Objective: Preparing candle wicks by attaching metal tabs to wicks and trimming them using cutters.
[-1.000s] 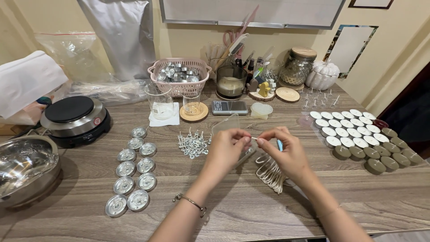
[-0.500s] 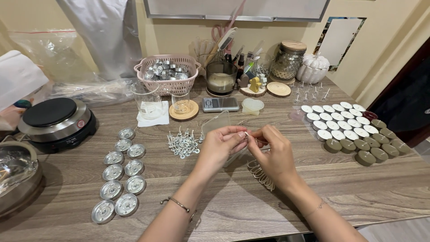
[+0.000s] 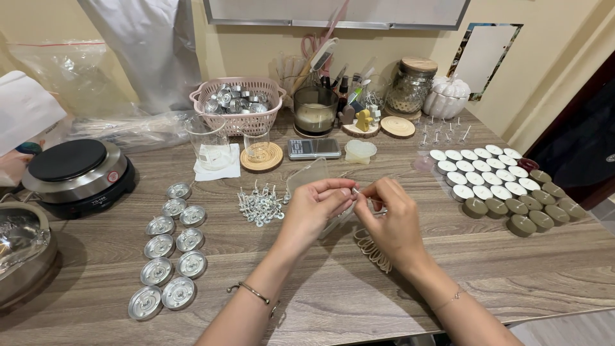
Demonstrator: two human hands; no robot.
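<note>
The left hand (image 3: 315,208) and right hand (image 3: 389,214) meet fingertip to fingertip above the table (image 3: 333,288), pinching a short white wick (image 3: 356,191) between them; both sets of fingers are closed tight on it, the left at one end and the right at the other, so most of its length is hidden. Just below the grip, beside the right wrist, lies a loose bundle of wicks (image 3: 373,248). Behind the left fingers stands a clear plastic box (image 3: 307,175). To the left of the grip sits a heap of metal wick tabs (image 3: 259,205), and farther left, two rows of empty metal cups (image 3: 168,251). Well to the right of the grip are rows of filled tealights (image 3: 496,182).
</note>
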